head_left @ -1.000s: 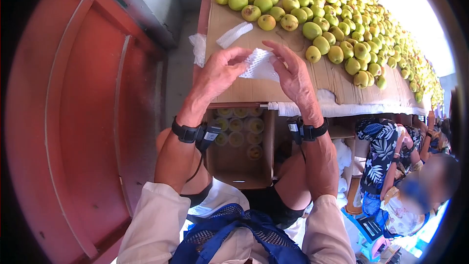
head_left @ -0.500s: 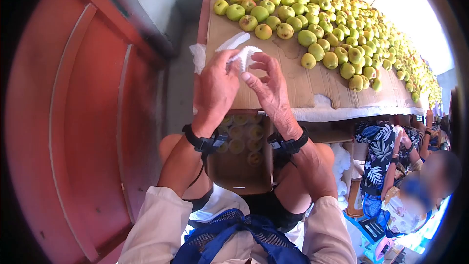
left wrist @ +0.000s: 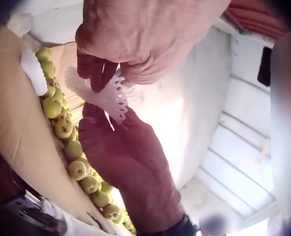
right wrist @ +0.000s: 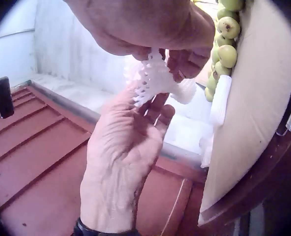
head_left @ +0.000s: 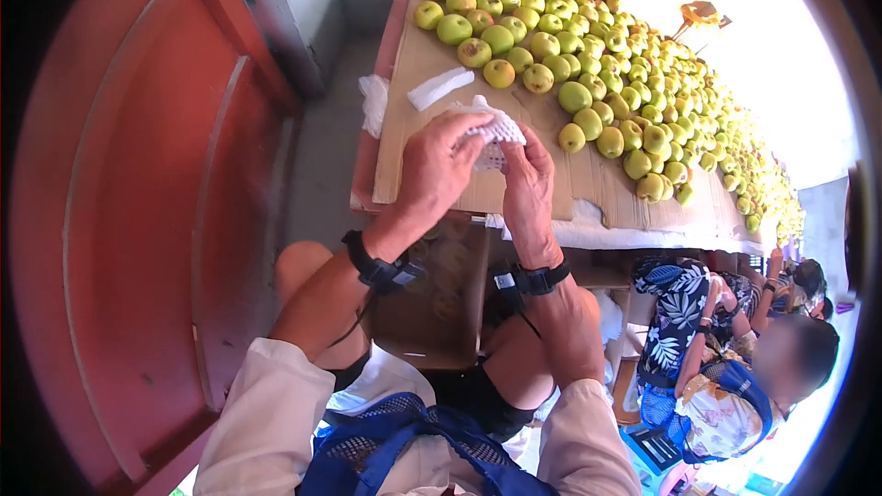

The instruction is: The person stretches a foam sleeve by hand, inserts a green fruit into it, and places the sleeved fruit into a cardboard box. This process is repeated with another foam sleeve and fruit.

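Note:
A white foam fruit net (head_left: 496, 127) is held up between both hands over the near edge of the cardboard-covered table (head_left: 404, 161). My left hand (head_left: 434, 167) pinches its left side between thumb and fingers. On the other side, my right hand (head_left: 530, 186) grips the net's edge, thumb toward me. Both wrist views show the mesh (left wrist: 113, 101) spread and flared between the two hands, with no apple visible inside it. Another white foam net (head_left: 441, 89) lies flat on the cardboard, just beyond my left hand.
Many green-yellow apples (head_left: 588, 92) cover the table's far and right parts. Crumpled white foam (head_left: 373, 103) hangs at the left table edge. Below stands an open cardboard box (head_left: 427, 312) between my knees. A red panel door (head_left: 138, 220) is at left; a seated person (head_left: 726, 386) at right.
Both hands keep hold of the foam net, which was bunched half a second ago and now spreads wider. The right hand has closed onto its edge. The head view has shifted slightly.

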The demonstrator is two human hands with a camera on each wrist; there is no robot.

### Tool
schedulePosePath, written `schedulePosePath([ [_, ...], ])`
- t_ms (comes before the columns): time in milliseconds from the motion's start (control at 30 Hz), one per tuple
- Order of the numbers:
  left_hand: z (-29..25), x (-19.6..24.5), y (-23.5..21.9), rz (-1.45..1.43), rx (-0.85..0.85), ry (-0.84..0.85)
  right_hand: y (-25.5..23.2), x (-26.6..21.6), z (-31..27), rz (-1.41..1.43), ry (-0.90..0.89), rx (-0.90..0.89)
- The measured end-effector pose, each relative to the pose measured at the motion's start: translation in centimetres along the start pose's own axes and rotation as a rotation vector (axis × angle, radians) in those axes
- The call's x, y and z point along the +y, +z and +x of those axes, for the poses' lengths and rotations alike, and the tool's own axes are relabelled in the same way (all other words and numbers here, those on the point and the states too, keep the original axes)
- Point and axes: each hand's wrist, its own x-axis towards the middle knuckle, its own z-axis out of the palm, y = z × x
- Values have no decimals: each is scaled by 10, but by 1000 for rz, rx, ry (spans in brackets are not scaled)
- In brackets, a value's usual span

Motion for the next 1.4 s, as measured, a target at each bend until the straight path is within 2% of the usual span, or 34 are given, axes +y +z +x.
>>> schedulePosePath([
  [100,7,-3,-8,-343,-101,-463,-1,-4,3,101,113,4],
  [200,10,-18,-13,-685,-123,-623,-4,-8,8,199,226,-42],
  [333,12,-27,-23,-1008,-243,-774,-11,-17,15,321,385,-106],
  [533,13,-28,-22,-1175,-226,-823,-20,-10,24,514,453,-176],
  [633,14,-31,-23,-1143,-311,-761,-20,-13,25,541,470,-139],
  [733,14,-35,-25,-976,-352,-706,-22,-14,27,560,455,-121],
  [933,16,-19,-23,-492,-290,-680,-27,-12,30,590,407,-98],
  [1033,15,-22,-20,-513,-273,-711,-29,-9,32,615,374,-122],
  [1200,14,-40,-20,-964,-253,-817,-25,-15,30,618,377,-104],
  [1400,16,-30,-15,-1276,-241,-763,-23,-18,27,639,386,-154],
])
